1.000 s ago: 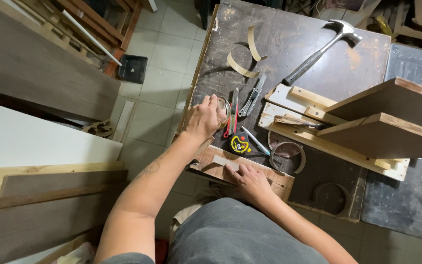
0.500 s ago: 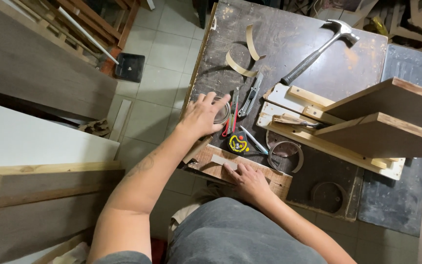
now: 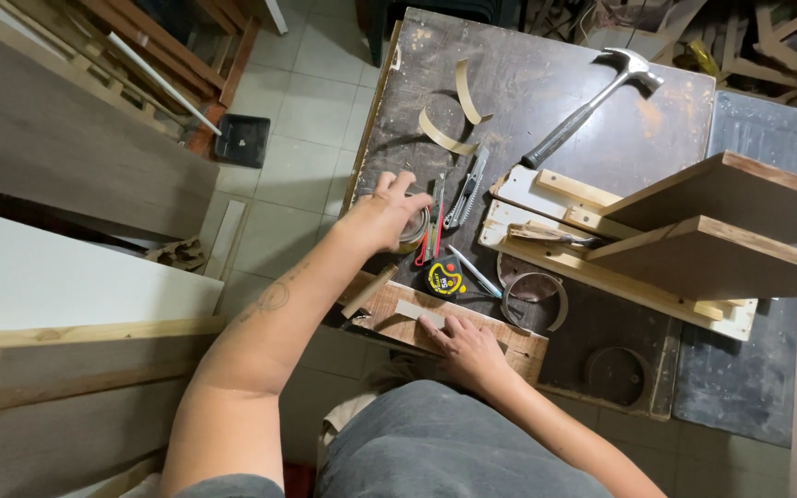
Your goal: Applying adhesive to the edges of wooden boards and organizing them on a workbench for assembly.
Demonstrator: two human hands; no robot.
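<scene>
Dark, scuffed wood is forming the counter point(image 3: 546, 83). At its 9 o'clock edge the left hand point(image 3: 382, 214) is cupping over a small round tin point(image 3: 414, 227), fingers curled about it. Just at 3 o'clock of the tin, a yellow tape measure point(image 3: 444, 278) is lying. At 6 o'clock the right hand point(image 3: 469, 348) is pressing flat, fingers spread, on a wooden block point(image 3: 398, 314). A hammer point(image 3: 592, 103) is resting at 1 o'clock.

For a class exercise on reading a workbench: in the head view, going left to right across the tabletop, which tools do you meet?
Left hand on a round tin → yellow tape measure → utility knife → hammer → wooden shelf boards.
</scene>
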